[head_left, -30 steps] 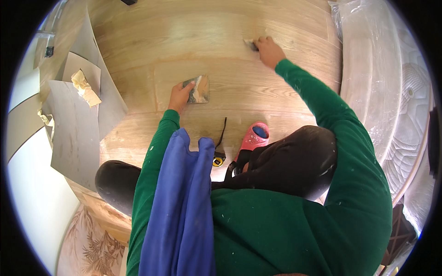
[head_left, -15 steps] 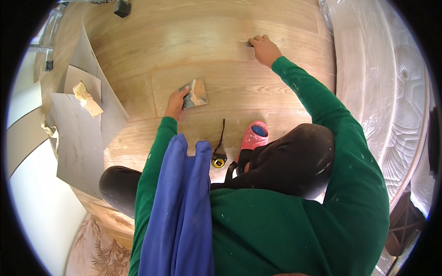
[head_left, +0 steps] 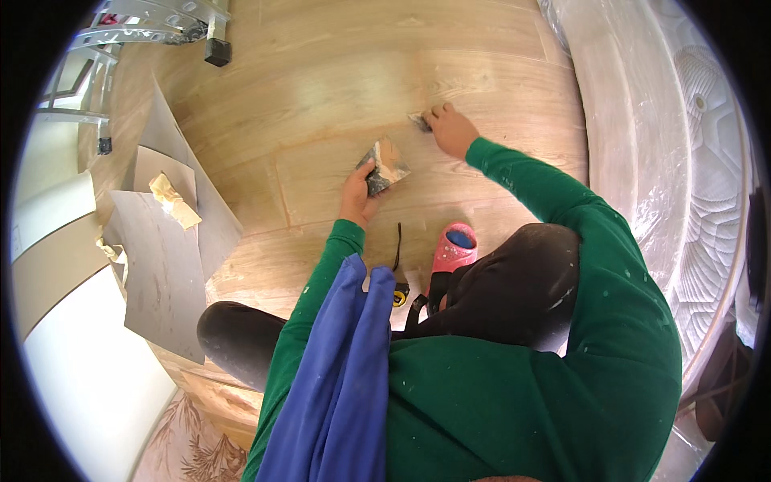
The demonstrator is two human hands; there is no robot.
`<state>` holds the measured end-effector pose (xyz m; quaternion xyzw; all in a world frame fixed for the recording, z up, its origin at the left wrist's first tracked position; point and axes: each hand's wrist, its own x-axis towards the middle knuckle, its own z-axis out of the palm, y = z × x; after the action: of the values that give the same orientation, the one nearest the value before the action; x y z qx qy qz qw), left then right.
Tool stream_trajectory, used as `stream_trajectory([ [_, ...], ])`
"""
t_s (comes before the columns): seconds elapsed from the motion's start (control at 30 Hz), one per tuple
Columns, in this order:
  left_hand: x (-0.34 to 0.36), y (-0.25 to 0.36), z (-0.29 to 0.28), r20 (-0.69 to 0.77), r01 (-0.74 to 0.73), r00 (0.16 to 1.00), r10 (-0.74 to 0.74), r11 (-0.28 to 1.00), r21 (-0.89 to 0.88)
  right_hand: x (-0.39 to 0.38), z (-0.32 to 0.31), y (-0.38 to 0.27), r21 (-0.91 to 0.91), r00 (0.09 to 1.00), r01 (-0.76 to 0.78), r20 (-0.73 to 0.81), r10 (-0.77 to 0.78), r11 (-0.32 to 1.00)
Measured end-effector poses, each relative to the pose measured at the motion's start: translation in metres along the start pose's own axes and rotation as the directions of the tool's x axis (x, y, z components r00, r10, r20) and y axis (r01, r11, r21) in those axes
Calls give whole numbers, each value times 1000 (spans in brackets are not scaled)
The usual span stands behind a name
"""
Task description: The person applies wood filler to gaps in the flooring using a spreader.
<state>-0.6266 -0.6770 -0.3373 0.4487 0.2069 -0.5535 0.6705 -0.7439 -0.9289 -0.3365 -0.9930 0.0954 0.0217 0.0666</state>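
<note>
In my left hand [head_left: 358,193] is a flat, square-ended board or wide putty knife [head_left: 388,166], smeared dark and carrying a patch of tan filler. My thumb presses on its upper face. To its right, my right hand [head_left: 453,131] grips a small putty knife [head_left: 418,121], its blade close to the floor; whether it touches cannot be made out. Beneath both lies a wood-look plank floor [head_left: 337,88], with tan filler smears along some seams [head_left: 283,189]. A gap separates the two tools.
A tape measure [head_left: 400,296] with a black strap lies by my pink clog [head_left: 454,247]. Grey sheets [head_left: 157,265] with crumpled yellowish paper [head_left: 173,201] rest at left. A metal stepladder [head_left: 152,34] stands far left. Along the right is a plastic-wrapped mattress [head_left: 626,120].
My right hand has drawn nearer with the small putty knife. My left hand has moved right with the filler-loaded tool, now tilted. The view has shifted, showing more of the stepladder.
</note>
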Motion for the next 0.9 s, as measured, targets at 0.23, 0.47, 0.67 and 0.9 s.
stream_trajectory([
  [0.23, -3, -5, -10, -41, -60, 997, 60, 998, -4, -37, -16, -24, 94, 951, -3, 309, -26, 996],
  [0.47, -11, -7, 32, 43, -62, 997, 69, 988, -145, -39, -98, -51, 802, 977, -6, -123, 174, 597],
  [0.67, -28, 29, 82, 123, -171, 975, 187, 977, -124, -43, -103, -46, 559, 953, 129, -299, 53, 819],
  [0.9, -110, 128, 65, 192, -577, 804, 563, 816, 22, -26, -37, 36, 226, 839, -540, 65, 540, 811],
])
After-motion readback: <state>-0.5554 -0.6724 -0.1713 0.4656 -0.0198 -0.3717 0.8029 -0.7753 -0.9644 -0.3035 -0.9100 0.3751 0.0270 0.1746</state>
